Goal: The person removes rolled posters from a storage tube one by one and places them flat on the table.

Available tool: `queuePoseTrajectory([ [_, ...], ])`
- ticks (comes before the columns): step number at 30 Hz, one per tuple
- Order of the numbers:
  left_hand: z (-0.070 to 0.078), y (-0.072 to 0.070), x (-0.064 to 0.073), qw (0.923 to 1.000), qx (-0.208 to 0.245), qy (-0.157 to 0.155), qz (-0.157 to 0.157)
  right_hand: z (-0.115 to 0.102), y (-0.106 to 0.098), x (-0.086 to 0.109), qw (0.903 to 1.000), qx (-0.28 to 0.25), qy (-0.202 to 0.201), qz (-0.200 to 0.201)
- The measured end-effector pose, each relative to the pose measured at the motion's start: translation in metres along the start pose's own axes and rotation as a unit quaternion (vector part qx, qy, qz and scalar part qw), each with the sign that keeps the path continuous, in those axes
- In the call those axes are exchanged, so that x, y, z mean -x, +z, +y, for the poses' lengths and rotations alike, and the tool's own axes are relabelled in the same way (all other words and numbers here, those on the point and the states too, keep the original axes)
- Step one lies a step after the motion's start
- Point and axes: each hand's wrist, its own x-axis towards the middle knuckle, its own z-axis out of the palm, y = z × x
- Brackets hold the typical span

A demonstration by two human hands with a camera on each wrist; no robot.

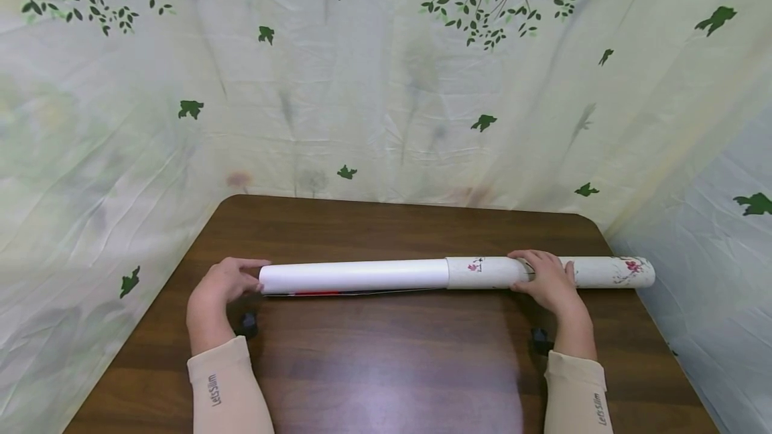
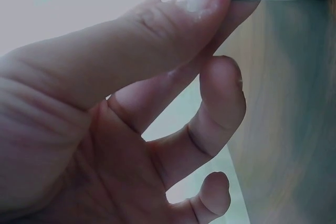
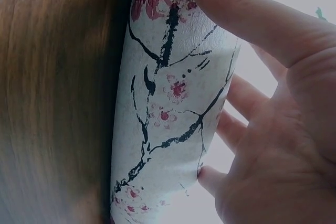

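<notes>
In the head view, the left end of a white roll (image 1: 356,276) is pinched by the left hand (image 1: 226,283), between the thumb and the fingers. A floral tube (image 1: 603,272) is held by the right hand (image 1: 550,280) from above, with the thumb on its near side. The roll and the tube are placed in one line, from left to right, over the far part of a brown table (image 1: 392,360). The right end of the roll is met by the rim of the tube, which looks a little thicker; how far the roll reaches inside cannot be told. Below the roll, a thin red strip (image 1: 316,294) is seen. The right end of the tube is seen past the table's side edge. Behind the table, a pale curtain (image 1: 374,86) is printed with green leaves. Both forearms are covered by beige sleeves (image 1: 226,380).

In the left wrist view, the white edge is pressed by the thumb at the top of the picture, and two other fingers are seen bent below, apart from it.

In the right wrist view, the tube is decorated with dark branches and red and pink blossoms. It is touched by the thumb near the top, while the other fingers are partly hidden behind it.
</notes>
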Motion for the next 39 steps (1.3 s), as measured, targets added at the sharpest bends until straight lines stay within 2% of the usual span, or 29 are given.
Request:
queuePoseTrajectory([
  [4,-0.002,-0.001,0.000,1.0000,0.001,-0.005,0.000,0.002,0.000,0.000,1.0000,0.000,0.001,-0.001],
  [11,-0.005,-0.001,-0.001,0.9998,-0.009,0.015,0.009,0.007,0.000,-0.001,1.0000,-0.002,0.002,0.000],
  [24,-0.006,-0.003,0.000,0.9999,-0.007,0.010,0.008,0.010,-0.002,0.001,0.9998,-0.009,0.015,-0.004],
  [33,-0.009,-0.006,0.004,0.9996,0.016,-0.022,-0.004,0.018,-0.007,0.003,0.9989,0.003,0.046,-0.001],
  [39,-0.008,-0.007,0.006,0.9995,0.018,-0.024,-0.001,0.019,-0.008,0.004,0.9977,0.014,0.067,0.003],
])
